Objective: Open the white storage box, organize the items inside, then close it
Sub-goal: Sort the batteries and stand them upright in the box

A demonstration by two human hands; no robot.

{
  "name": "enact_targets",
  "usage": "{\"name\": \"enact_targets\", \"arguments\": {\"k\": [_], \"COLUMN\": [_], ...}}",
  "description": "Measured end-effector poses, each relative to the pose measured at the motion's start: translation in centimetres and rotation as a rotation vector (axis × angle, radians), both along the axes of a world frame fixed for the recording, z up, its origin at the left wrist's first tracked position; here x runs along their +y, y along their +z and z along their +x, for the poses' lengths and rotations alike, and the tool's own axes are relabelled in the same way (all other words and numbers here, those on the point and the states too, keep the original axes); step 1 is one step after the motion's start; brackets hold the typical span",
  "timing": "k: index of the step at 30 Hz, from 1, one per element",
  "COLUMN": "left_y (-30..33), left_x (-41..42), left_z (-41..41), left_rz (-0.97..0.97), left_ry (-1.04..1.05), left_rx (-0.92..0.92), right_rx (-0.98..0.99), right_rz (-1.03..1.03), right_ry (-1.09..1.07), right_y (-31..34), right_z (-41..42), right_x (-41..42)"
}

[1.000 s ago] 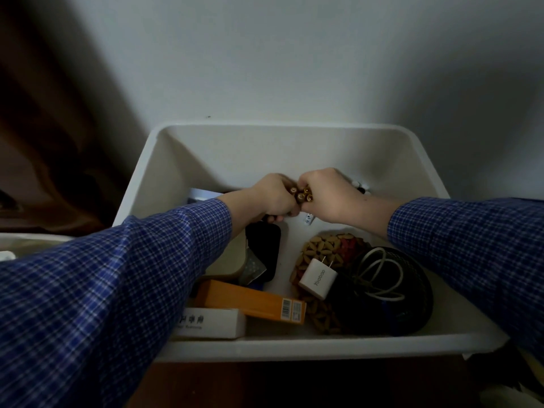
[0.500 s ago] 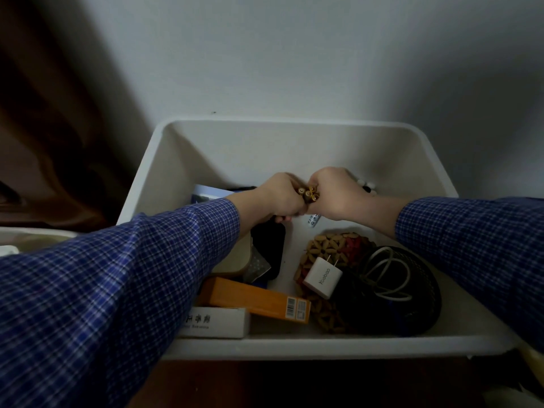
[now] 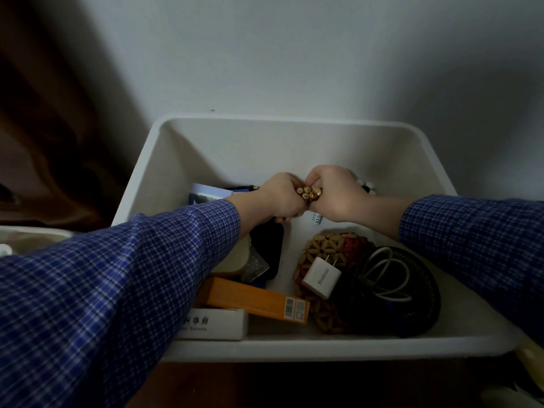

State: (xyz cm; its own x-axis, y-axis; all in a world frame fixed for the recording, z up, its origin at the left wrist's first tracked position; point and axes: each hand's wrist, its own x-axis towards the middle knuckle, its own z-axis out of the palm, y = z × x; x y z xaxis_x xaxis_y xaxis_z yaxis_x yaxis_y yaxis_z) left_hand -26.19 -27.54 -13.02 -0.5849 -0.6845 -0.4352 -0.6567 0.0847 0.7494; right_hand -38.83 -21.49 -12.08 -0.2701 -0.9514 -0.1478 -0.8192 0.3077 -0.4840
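The white storage box stands open with no lid on it, against the wall. Both hands are inside it near the back. My left hand and my right hand are pressed together, fingers curled round a bundle of gold-tipped batteries held between them. Below the hands lie a white Yoobao charger plug, a beaded wooden mat, a black round case with a coiled white cable, an orange box, a white box with print and a black pouch.
A blue-and-white packet lies at the box's back left, small white items at the back right. A brown curtain hangs at the left. Another pale container's rim shows at the left edge.
Both hands stay joined on the batteries and have shifted slightly right and up in view; the camera tilted a little. The box's contents have not moved.
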Motion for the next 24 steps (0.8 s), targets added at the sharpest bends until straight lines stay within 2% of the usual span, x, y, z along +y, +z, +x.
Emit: {"name": "enact_targets", "arguments": {"k": [11,24], "left_y": [0.2,0.1], "left_x": [0.2,0.0], "left_z": [-0.2,-0.2], "left_rz": [0.013,-0.006], "left_ry": [0.007,-0.045], "left_rx": [0.028,-0.019], "right_rx": [-0.2,-0.045], "right_rz": [0.024,0.078], "right_ry": [-0.16,-0.123], "right_y": [-0.4,0.8], "right_z": [0.0,-0.2], "right_x": [0.0,0.7]}}
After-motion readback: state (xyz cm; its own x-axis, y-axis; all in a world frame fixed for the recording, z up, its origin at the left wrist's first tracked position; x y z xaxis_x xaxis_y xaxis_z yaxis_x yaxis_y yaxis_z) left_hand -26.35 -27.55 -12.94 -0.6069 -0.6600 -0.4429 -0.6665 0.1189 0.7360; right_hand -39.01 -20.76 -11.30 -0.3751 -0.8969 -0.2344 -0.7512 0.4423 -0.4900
